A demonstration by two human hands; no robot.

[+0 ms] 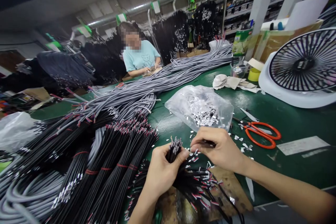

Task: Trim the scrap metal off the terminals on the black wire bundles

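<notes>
My left hand (160, 171) is closed around a small bundle of black cables (173, 148), their stripped ends pointing up. My right hand (219, 148) is just to its right, fingers pinched on a single dark cable end (207, 143) beside the bundle. Under both hands lie loose black cables with red and white tips (202, 189). Just beyond my right hand sits a clear plastic bag of small metal terminals (201, 110), with several terminals spilled on the green table (288, 122).
Big piles of black cables (105, 168) and grey cables (141, 91) fill the left. Orange scissors (261, 134) lie to the right, a white fan (301, 66) at far right, cloths (231, 82) behind. A person in a light blue shirt (140, 57) works across the table.
</notes>
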